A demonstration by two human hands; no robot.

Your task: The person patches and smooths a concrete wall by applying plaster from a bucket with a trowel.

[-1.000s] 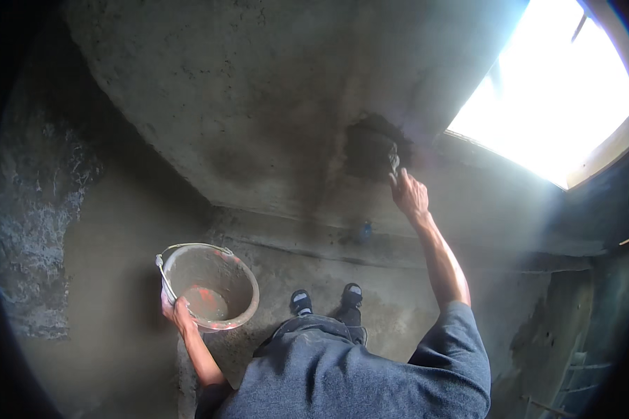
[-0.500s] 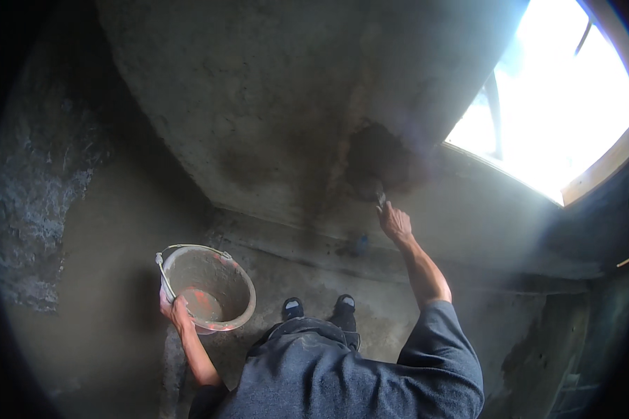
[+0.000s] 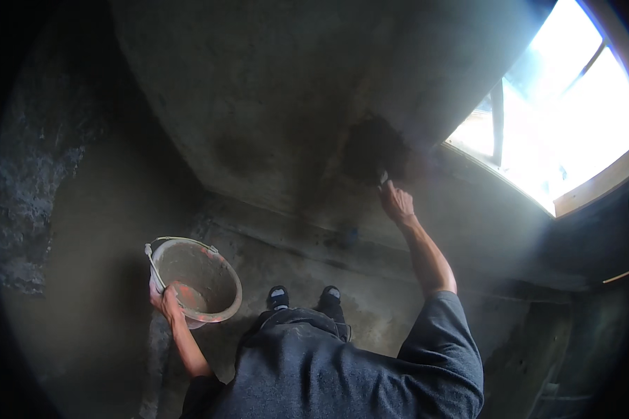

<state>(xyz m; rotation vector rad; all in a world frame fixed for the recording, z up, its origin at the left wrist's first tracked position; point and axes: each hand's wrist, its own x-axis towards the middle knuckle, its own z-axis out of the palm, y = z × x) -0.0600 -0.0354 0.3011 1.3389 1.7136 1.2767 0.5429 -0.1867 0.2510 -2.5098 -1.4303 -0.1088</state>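
My left hand (image 3: 168,302) is closed on the rim of a round, mortar-smeared bucket (image 3: 220,286) at the left. Its thin handle (image 3: 162,241) leans against the far side of the rim. Grey smears coat the bucket's inside, with reddish spots at the bottom. My right hand (image 3: 397,202) is stretched out toward the wall, wrapped round a trowel (image 3: 384,177). Only a small light part of that tool shows; its blade is lost in shadow. It meets the lower edge of a dark, damp-looking patch (image 3: 374,146) on the grey wall.
A bright window (image 3: 566,105) with a wooden frame opens at the upper right. Rough, flaking plaster (image 3: 31,209) covers the left wall. Below me is a concrete floor (image 3: 251,272), with my feet in dark footwear (image 3: 277,297). A ledge runs along the wall's foot.
My right hand and the trowel have moved a little up the wall, along the dark patch. The view has shifted slightly; the bucket stays in my left hand.
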